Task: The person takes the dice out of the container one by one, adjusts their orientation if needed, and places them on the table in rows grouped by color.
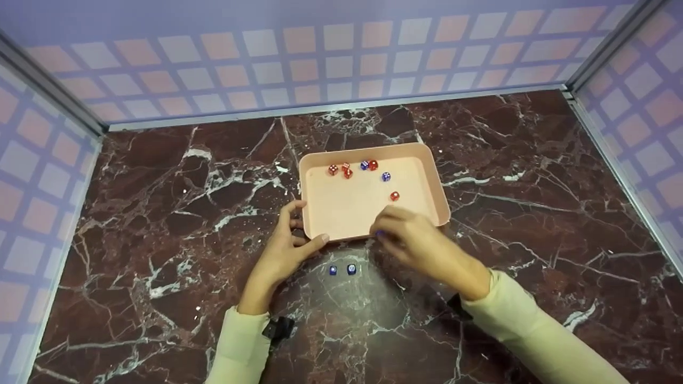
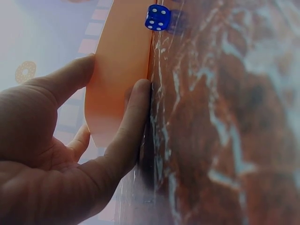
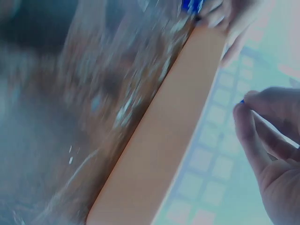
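Observation:
A shallow peach tray [image 1: 341,208] lies on the table with several red dice [image 1: 333,169] and two blue dice [image 1: 386,176] inside. My left hand [image 1: 283,250] grips its near left corner, the thumb along the front wall and fingers at the left side. Over the tray's front edge, my right hand [image 1: 413,240] pinches a blue die [image 1: 380,233] between thumb and fingertips; only a sliver of that die shows in the right wrist view. In front of the tray, two more blue dice, a left one [image 1: 333,270] and a right one [image 1: 351,269], sit on the tabletop.
The table [image 1: 176,256] has a dark red marbled, glossy top. Panels with a pink and white checked pattern, including a back wall [image 1: 341,64], rise at the back, left and right. A black strap [image 1: 278,327] is on the left wrist.

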Demonstrator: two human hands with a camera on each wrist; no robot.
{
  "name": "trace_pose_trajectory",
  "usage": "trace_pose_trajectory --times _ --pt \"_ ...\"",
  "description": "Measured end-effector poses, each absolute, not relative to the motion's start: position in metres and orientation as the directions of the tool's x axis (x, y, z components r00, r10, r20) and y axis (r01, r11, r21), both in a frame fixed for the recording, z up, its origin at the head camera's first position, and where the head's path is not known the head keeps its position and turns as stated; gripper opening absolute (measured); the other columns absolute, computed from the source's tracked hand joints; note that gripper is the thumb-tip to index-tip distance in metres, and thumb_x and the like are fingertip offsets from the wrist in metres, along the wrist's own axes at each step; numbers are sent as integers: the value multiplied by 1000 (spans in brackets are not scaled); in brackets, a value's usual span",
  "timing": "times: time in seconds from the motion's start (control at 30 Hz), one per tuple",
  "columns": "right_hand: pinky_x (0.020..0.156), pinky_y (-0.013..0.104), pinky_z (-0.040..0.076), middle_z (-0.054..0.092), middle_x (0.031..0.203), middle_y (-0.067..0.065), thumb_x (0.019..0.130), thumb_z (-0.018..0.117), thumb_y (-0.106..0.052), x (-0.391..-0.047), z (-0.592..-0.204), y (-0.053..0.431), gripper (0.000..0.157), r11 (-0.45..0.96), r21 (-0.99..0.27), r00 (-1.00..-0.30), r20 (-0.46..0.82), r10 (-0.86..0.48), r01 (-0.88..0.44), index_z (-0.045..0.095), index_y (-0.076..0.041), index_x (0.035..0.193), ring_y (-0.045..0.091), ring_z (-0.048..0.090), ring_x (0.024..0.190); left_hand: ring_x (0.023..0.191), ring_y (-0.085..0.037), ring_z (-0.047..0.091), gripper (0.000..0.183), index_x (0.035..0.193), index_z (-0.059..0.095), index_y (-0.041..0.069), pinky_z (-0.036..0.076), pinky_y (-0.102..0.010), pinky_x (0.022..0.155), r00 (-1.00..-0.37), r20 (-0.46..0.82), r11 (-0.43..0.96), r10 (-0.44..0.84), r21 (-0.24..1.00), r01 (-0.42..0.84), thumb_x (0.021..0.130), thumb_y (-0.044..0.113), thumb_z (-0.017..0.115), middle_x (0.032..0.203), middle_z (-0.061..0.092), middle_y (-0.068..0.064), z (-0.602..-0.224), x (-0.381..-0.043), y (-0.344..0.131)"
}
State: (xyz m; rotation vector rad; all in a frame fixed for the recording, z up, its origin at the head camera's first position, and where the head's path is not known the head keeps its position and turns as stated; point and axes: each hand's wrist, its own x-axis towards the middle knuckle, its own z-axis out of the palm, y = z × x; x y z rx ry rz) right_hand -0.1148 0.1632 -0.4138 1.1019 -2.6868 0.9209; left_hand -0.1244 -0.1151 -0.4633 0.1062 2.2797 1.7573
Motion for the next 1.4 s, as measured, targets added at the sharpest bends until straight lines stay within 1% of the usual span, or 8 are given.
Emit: trace_pose_trajectory --times 0.17,0.23,0.43,0.6,0.8,0.93,1.13,1.4 --pt "83 32 64 69 98 7 90 76 4 -95 -418 161 12 540 -469 -697 279 -661 -699 75 -2 101 21 70 88 81 -30 73 75 154 33 12 61 -33 68 -966 -146 268 213 959 -86 95 9 80 119 56 -25 -461 -123 -115" --pt "79 33 63 67 95 6 88 76 6 -90 -424 163 15 552 -435 -691 288 -663 -711 75 -3 99 21 69 86 82 -29 73 76 154 33 12 62 -35 70 -965 -151 270 214 959 -90 95 9 80 120 57 -25 -461 -123 -113" --pt "71 34 62 63 91 6 83 72 13 -88 -439 168 21 604 -398 -717 266 -644 -691 70 -5 93 22 67 79 84 -27 73 77 154 34 15 62 -34 71 -962 -181 298 204 948 -115 94 12 82 121 58 -22 -461 -125 -112" --pt "72 34 62 63 91 5 87 68 12 -92 -442 162 18 626 -416 -741 224 -633 -660 70 -6 90 22 67 79 84 -28 73 76 154 34 15 60 -32 69 -966 -166 313 197 945 -99 95 13 81 120 57 -23 -463 -125 -114" --pt "72 37 62 66 91 6 85 70 13 -94 -447 153 20 655 -421 -769 204 -606 -628 70 -6 91 24 70 80 84 -28 74 76 154 34 15 59 -31 69 -966 -167 318 198 943 -98 95 13 82 122 57 -22 -465 -123 -115" --pt "69 39 62 68 92 6 83 71 14 -95 -448 150 23 653 -412 -763 203 -614 -635 69 -6 95 25 70 79 85 -28 74 76 154 35 14 59 -32 70 -967 -154 311 204 947 -85 95 15 82 123 57 -23 -465 -122 -115" --pt "62 39 58 66 89 5 79 70 15 -93 -449 150 26 643 -380 -735 181 -653 -665 67 -7 93 24 66 73 85 -28 73 76 154 35 15 59 -32 71 -967 -143 312 209 947 -73 95 15 82 123 58 -23 -465 -122 -115" --pt "66 39 61 68 90 5 80 70 14 -91 -449 143 24 634 -358 -713 154 -684 -686 68 -7 92 26 67 77 84 -28 73 76 154 35 15 59 -32 71 -969 -142 313 203 947 -73 94 15 82 122 58 -23 -466 -122 -116"
